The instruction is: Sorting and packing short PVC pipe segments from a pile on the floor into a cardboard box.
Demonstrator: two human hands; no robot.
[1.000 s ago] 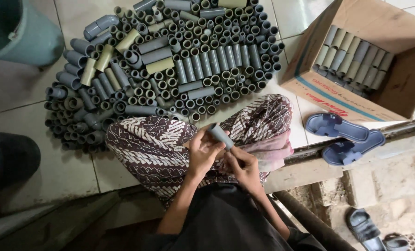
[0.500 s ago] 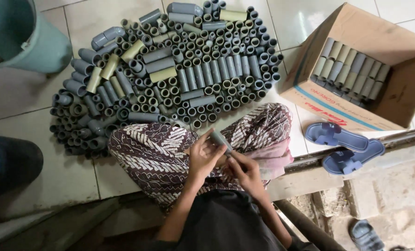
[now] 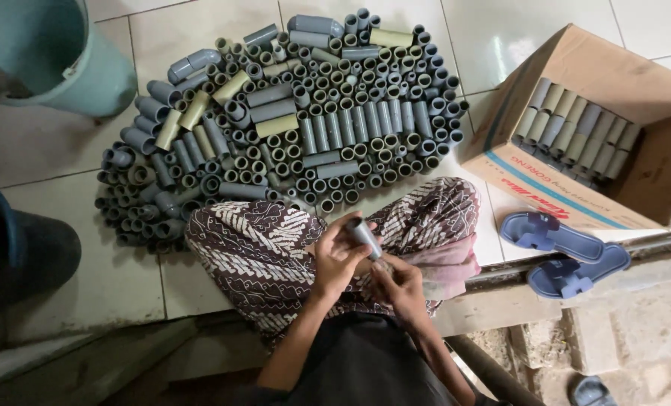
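- The left hand (image 3: 335, 259) is curled around a short grey pipe piece (image 3: 365, 236), its fingers (image 3: 348, 242) wrapped and pressed together on the lower part of the tube, the thumb on the near side.
- The pipe piece stands tilted above the person's lap, its upper end poking out beyond the left fingertips and leaning toward the heap on the floor.
- The right hand (image 3: 401, 284) sits just below and to the right of the left fingers, touching the bottom end of the pipe piece; its fingers (image 3: 387, 269) are bent inward and bunched close at that end. Whether they pinch something small there cannot be told.
- Both hands rest over a patterned brown-and-white cloth (image 3: 268, 248) that covers the knees, directly beneath the fingers.
- Just beyond the fingertips, on the pale tiled floor (image 3: 501, 30), lies a broad pile of grey and beige pipe pieces (image 3: 298, 128), some standing on end, others lying flat in rows.
- Well to the right of the right fingers stands an open cardboard box (image 3: 599, 83) with more pipe pieces (image 3: 576, 131) laid side by side inside.
- Between the box and the right hand, near a metal rail, lie two blue sandals (image 3: 565, 256).
- Far left of the left fingers are a teal bucket (image 3: 65, 53) and a dark bucket (image 3: 19, 256).
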